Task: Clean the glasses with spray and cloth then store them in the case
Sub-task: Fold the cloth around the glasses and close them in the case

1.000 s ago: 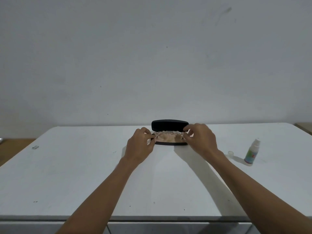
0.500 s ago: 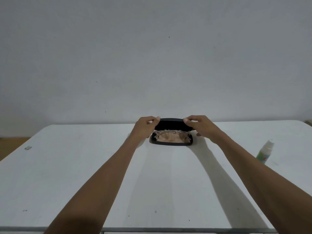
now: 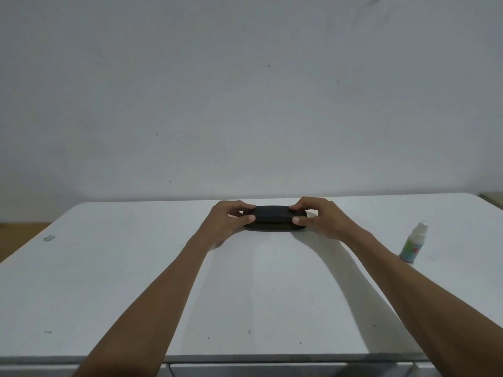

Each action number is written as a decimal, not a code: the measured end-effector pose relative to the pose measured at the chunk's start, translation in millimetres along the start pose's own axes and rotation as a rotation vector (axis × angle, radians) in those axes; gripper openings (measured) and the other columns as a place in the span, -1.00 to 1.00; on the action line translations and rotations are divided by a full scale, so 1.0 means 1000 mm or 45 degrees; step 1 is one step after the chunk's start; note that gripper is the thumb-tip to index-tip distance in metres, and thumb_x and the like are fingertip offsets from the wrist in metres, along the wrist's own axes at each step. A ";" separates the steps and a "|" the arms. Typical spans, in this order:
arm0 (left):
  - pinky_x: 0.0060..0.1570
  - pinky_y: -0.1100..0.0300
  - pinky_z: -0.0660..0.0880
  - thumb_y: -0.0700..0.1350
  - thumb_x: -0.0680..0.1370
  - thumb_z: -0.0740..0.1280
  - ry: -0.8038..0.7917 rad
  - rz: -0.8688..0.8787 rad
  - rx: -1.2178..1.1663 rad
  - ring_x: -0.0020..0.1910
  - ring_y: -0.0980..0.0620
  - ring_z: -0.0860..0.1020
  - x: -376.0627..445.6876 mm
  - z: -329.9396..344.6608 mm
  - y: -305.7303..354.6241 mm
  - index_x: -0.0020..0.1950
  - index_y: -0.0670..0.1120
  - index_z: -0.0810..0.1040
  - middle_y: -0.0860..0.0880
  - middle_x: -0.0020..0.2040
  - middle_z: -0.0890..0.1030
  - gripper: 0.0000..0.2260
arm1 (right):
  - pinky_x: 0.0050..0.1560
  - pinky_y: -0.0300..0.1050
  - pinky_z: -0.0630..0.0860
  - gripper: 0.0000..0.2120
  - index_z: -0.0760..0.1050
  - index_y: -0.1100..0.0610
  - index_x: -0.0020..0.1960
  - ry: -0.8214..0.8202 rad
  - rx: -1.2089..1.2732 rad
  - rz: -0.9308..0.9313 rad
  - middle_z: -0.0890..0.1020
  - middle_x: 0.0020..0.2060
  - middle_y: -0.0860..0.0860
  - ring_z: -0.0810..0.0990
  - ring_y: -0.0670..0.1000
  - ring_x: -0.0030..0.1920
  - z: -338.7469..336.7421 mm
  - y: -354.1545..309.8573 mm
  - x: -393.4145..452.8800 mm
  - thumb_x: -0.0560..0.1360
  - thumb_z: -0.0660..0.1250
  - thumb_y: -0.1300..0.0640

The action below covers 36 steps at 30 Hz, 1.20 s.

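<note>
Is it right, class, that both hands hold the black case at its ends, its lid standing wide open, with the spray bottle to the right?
Not quite. The head view shows the case with its lid down, not wide open. The left hand and right hand do hold its ends, and the spray bottle does stand to the right.

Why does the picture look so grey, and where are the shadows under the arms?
Head view: dim, flat light greys the wall and white table; soft shadows spread on the table right of each forearm; the black case between the left hand and right hand shows little detail; the spray bottle looks slightly blurred near the edge.
</note>
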<state>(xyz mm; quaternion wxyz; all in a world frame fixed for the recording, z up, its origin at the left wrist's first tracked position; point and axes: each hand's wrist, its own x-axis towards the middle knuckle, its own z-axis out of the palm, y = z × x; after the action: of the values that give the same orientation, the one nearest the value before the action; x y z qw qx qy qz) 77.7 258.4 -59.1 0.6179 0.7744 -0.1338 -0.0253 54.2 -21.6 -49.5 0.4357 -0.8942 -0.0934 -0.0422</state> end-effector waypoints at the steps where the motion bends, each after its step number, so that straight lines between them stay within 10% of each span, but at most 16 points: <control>1: -0.12 0.36 0.57 -0.22 0.47 0.54 0.018 0.013 0.036 -0.08 0.04 0.60 -0.002 0.001 -0.004 0.10 -0.07 0.73 -0.16 0.09 0.66 -0.78 | 0.23 -0.08 0.50 -0.81 0.67 -0.02 0.09 0.004 -0.035 -0.008 0.69 0.11 -0.11 0.62 -0.03 0.17 0.001 0.002 -0.002 0.49 0.53 0.11; 15: 0.05 0.05 0.55 -0.16 0.47 0.52 0.135 0.153 0.505 0.02 -0.08 0.59 -0.018 0.023 -0.015 0.17 0.01 0.58 -0.02 0.08 0.65 -0.70 | -0.21 -0.20 0.40 -0.72 0.50 0.02 0.15 0.136 -0.332 -0.077 0.61 -0.11 -0.08 0.54 0.03 -0.14 0.031 -0.009 -0.026 0.48 0.47 0.13; 26: -0.17 0.49 0.41 -0.21 0.50 0.50 0.172 0.173 0.495 -0.17 0.31 0.54 0.018 0.017 -0.014 0.15 -0.04 0.60 0.00 0.08 0.64 -0.75 | -0.15 -0.30 0.36 -0.75 0.48 0.06 0.21 0.134 -0.327 -0.071 0.57 -0.02 -0.06 0.50 0.06 -0.03 0.027 -0.005 0.015 0.56 0.39 0.20; 36: -0.03 0.22 0.52 -0.16 0.49 0.53 0.228 0.198 0.556 -0.11 0.06 0.58 0.065 0.013 -0.033 0.10 0.00 0.59 0.05 0.05 0.66 -0.76 | -0.04 -0.08 0.41 -0.78 0.48 0.12 0.20 0.223 -0.315 -0.076 0.61 0.10 0.02 0.55 0.09 0.02 0.043 0.008 0.059 0.57 0.36 0.26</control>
<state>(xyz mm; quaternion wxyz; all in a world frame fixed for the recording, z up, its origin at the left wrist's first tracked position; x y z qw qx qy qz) 143.3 237.3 -85.6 0.4452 0.8762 -0.1401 0.1204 113.3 14.6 -73.1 0.3273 -0.9308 -0.0758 -0.1442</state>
